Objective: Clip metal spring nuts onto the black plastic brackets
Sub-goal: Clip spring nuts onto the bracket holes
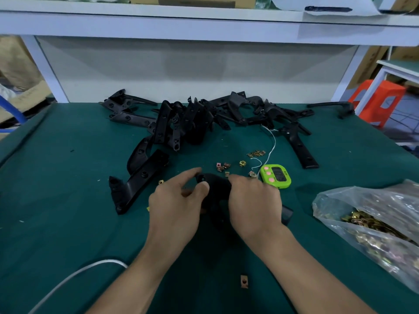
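**Early in the job, most of it left**

1 black bracket [215, 184] is low over the desk [68, 189], grasped by the left hand [174, 205] and right hand [251, 200]. Whether it carries a nut is hidden. Loose spring nuts [223, 167] lie just beyond. The bracket pile [199, 118] behind looks mostly unclipped, and the nut bag [374, 225] is well filled.

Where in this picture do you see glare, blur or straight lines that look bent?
Head view: glare whitens the bag at the right; head view: the wide lens makes the shelf posts lean; head view: the left hand and right hand look slightly soft, and the black bracket they hold loses detail in the dim light.
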